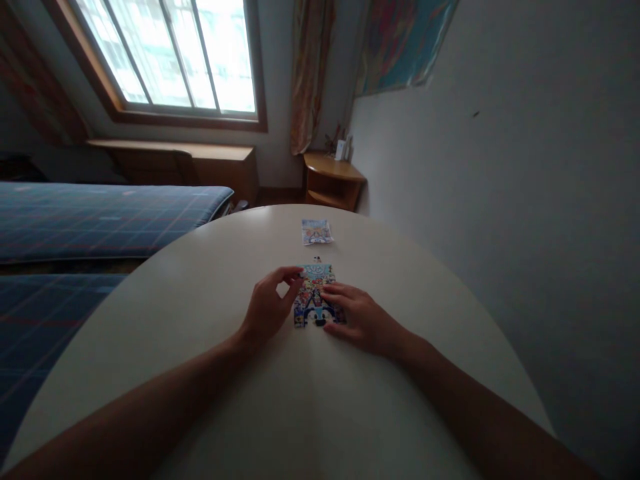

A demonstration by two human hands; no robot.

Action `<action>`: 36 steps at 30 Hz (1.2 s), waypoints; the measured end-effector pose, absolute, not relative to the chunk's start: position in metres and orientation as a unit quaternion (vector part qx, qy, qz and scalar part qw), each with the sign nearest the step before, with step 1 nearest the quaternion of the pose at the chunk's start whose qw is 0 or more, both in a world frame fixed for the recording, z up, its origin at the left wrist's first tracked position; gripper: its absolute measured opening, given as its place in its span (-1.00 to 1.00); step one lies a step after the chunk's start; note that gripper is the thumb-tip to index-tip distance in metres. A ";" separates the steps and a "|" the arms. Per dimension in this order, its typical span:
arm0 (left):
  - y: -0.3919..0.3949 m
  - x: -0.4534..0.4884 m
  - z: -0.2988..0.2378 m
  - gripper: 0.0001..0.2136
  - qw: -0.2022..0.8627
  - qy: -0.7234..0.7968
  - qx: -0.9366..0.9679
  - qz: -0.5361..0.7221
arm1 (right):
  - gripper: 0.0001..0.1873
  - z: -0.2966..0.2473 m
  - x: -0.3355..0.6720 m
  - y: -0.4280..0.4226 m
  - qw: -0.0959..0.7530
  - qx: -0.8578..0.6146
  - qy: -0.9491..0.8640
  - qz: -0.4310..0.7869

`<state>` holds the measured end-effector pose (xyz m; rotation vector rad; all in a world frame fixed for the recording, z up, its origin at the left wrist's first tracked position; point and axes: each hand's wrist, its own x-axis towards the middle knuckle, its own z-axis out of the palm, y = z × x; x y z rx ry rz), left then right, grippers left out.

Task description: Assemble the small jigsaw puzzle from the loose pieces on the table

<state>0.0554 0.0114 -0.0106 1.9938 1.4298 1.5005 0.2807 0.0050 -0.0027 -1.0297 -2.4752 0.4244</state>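
A small jigsaw puzzle point(315, 283), colourful with a blue-and-white cartoon face at its near edge, lies on the round white table point(210, 267). My left hand point(270, 300) is at the puzzle's upper left edge, thumb and index finger pinched on what looks like a small puzzle piece, mostly hidden by the fingertips. Across the right side of the puzzle rests my right hand point(357, 317), fingers stretched out and pressing flat on it. Just past the far edge lies a loose puzzle piece point(317, 259).
Farther back on the table is a small printed picture sheet or packet point(317, 231). A white wall point(450, 180) runs along the right. Beds with blue plaid covers point(100, 220) stand to the left, and a wooden corner shelf point(333, 167) is beyond the table.
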 end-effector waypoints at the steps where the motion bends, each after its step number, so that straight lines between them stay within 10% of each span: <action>1: 0.012 0.055 -0.011 -0.83 0.135 0.493 0.685 0.518 | -0.40 -0.004 0.281 0.005 0.207 -0.374 -0.892 0.148; 36: 0.009 0.055 -0.011 -0.87 0.184 0.499 0.672 0.515 | -0.58 -0.002 0.284 0.006 0.187 -0.402 -0.894 0.060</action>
